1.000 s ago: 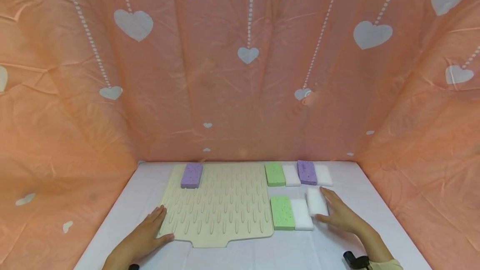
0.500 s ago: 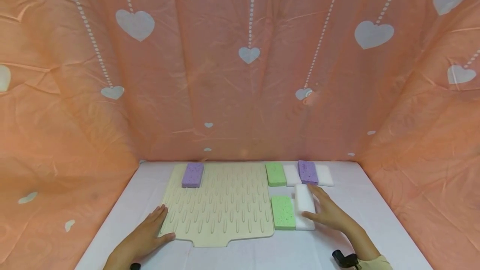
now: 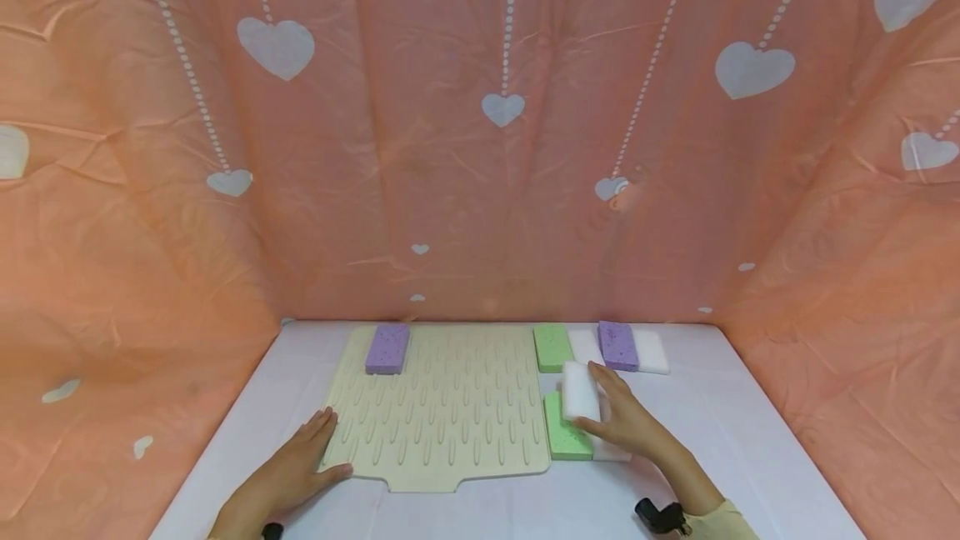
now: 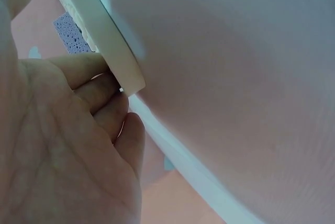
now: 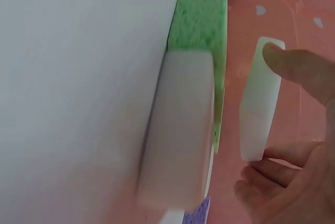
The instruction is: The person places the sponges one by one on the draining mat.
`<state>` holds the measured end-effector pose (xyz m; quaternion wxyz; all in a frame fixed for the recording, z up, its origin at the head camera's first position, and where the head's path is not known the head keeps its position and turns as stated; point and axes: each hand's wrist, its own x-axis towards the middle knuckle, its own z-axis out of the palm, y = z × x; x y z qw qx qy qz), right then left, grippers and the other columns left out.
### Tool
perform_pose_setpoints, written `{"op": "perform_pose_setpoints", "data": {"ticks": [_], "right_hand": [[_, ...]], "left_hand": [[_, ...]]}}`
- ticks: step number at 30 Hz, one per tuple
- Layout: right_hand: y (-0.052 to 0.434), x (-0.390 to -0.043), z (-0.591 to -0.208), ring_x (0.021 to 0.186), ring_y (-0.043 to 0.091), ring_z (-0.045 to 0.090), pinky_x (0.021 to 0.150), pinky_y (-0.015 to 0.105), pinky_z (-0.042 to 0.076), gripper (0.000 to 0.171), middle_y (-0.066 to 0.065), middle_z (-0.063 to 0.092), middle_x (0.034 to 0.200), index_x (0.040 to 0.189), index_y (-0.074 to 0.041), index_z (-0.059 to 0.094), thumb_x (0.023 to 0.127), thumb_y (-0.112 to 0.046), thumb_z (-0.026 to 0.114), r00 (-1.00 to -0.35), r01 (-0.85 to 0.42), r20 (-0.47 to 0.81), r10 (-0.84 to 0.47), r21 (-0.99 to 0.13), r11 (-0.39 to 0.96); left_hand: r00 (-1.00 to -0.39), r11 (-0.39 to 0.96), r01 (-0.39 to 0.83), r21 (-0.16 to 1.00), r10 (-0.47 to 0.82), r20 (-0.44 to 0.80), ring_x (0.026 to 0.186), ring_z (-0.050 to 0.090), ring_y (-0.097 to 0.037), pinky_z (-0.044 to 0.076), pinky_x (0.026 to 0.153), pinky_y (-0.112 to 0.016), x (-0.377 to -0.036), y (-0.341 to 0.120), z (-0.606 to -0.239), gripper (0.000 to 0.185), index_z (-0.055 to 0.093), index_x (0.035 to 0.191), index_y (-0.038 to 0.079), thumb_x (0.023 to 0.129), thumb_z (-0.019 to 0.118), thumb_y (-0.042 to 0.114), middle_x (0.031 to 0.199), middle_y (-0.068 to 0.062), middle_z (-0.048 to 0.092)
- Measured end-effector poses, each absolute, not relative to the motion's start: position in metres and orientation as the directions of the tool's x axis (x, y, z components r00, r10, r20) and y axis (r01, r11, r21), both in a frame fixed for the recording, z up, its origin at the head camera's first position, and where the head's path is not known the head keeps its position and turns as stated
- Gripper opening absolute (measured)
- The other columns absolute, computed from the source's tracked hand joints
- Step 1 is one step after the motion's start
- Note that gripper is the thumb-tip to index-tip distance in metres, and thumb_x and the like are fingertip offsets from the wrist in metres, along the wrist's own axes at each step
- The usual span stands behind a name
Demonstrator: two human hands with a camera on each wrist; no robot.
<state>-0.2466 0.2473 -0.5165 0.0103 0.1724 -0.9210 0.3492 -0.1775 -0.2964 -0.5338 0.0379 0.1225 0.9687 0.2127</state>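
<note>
My right fingers (image 5: 293, 64) and thumb pinch a white sponge (image 3: 581, 390) by its long edges, and over the last second my right hand (image 3: 626, 423) has lifted it off the table and carried it leftward, from beside the near white one to above the near green sponge (image 3: 564, 438). I judge that it is mid-transfer toward the mat (image 3: 442, 407), not yet set down anywhere. It hangs in the air, clear of everything under it. It is a plain white slab with rounded corners and smooth faces, finer-grained than the pitted green one, and it shows no sag in my grip. Below my palm lies the other white sponge (image 5: 180, 130), touching the green one's side. My left hand (image 3: 296, 465) lies flat, fingers straight, pressing the mat's near left corner as before. A purple sponge (image 3: 387, 348) sits on the mat's far left corner; four more lie in a row (image 3: 600, 347) at the back.
</note>
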Motion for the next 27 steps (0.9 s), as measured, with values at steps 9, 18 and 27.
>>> {"op": "perform_pose_setpoints", "data": {"ticks": [9,18,27], "right_hand": [[0.220,-0.255,-0.516,0.155,0.055,0.030,0.123,0.069,0.030,0.108,0.035,0.031,0.167,0.164,0.012,0.028,0.088,-0.035,0.091,-0.933,-0.346,0.165,-0.320,-0.659,0.668],[0.191,-0.269,-0.515,0.156,0.052,0.029,0.123,0.067,0.031,0.105,0.033,0.031,0.168,0.164,0.011,0.028,0.090,-0.031,0.090,-0.921,-0.370,0.170,-0.351,-0.668,0.646],[0.163,-0.278,-0.510,0.158,0.049,0.028,0.126,0.063,0.029,0.105,0.031,0.030,0.169,0.164,0.011,0.027,0.091,-0.029,0.090,-0.912,-0.380,0.167,-0.374,-0.687,0.619]], "left_hand": [[-0.964,0.876,0.234,0.421,0.265,-0.015,0.155,0.029,-0.056,0.032,0.121,-0.068,-0.177,-0.296,-0.532,0.104,0.039,0.155,-0.018,0.094,0.078,0.056,0.165,-0.038,0.034],[-0.966,0.877,0.224,0.426,0.257,-0.020,0.155,0.028,-0.057,0.031,0.121,-0.069,-0.178,-0.297,-0.532,0.104,0.039,0.155,-0.018,0.093,0.079,0.056,0.165,-0.038,0.034],[-0.965,0.870,0.226,0.437,0.263,-0.025,0.155,0.027,-0.057,0.031,0.121,-0.068,-0.176,-0.295,-0.529,0.104,0.039,0.156,-0.018,0.093,0.079,0.055,0.166,-0.038,0.033]]}}
